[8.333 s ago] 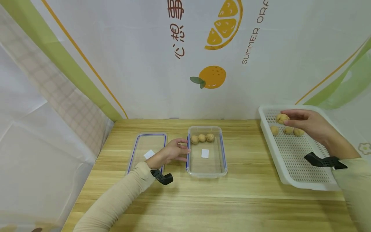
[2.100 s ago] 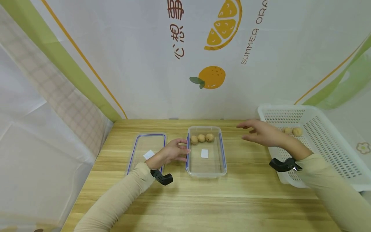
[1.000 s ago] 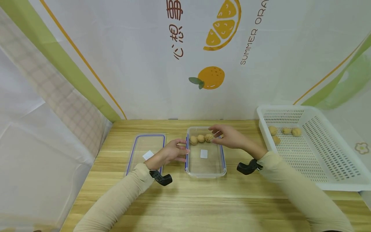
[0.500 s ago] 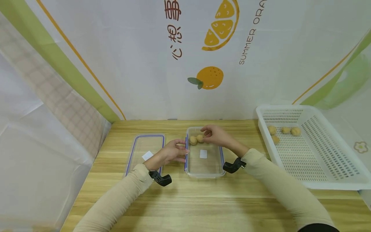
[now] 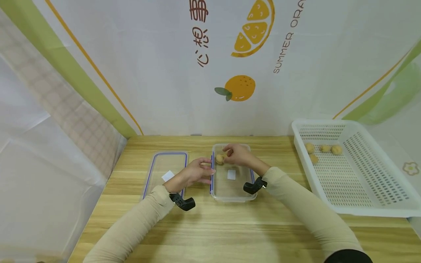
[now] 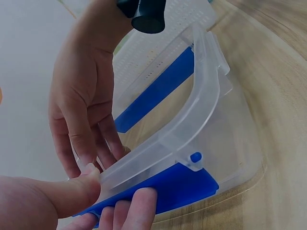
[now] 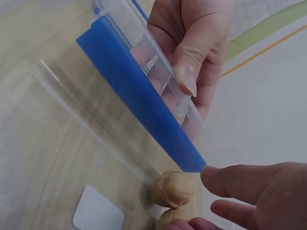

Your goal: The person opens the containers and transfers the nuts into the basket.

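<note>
1. Step in hand, apparently: arranging walnuts (image 5: 219,159), two visible, inside the clear box (image 5: 234,199), toward its far-left corner.
2. Next move, as judged: calls for light finger placement, box held steady.
3. Left hand (image 5: 196,170): gripping box; thumb over rim, fingers outside against blue flap (image 6: 187,189).
4. Right hand (image 5: 239,155): arched over box, fingertips at walnuts; whether pinching one, cannot tell.

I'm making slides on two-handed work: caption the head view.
Left hand holds a blue-latched clear rectangular plastic box; right hand is at the round tan walnuts inside.
</note>
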`<state>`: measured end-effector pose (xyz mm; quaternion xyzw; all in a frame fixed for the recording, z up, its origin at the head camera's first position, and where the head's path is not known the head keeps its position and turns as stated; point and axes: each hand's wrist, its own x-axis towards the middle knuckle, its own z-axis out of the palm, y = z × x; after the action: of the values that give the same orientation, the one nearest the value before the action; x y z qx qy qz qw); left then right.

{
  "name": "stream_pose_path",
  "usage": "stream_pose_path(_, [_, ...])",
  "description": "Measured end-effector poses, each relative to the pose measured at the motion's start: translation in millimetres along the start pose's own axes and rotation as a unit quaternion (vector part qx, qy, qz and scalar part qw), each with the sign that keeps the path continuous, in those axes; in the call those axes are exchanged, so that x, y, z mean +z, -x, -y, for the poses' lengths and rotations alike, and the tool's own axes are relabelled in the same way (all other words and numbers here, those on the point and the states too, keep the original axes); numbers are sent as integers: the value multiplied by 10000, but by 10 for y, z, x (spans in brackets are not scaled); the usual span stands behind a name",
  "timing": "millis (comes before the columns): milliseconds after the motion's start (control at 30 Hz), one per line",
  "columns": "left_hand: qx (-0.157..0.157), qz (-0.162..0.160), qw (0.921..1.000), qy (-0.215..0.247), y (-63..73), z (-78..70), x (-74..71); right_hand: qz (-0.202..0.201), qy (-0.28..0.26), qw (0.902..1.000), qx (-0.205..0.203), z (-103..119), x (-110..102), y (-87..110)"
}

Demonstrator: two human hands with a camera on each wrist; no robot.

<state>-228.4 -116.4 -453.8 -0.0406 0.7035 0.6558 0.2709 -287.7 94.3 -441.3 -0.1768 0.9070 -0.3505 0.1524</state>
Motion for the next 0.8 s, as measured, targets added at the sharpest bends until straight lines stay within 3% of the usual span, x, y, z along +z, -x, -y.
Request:
stream_pose_path(500, [59,43,10000,-8,-10,-9,-10,67,350,9992,-167,90,162,-99])
stream_pose_path(800, [49,22,10000,-7,7,-10,3,-28,427,9991,-39,95,258,-143])
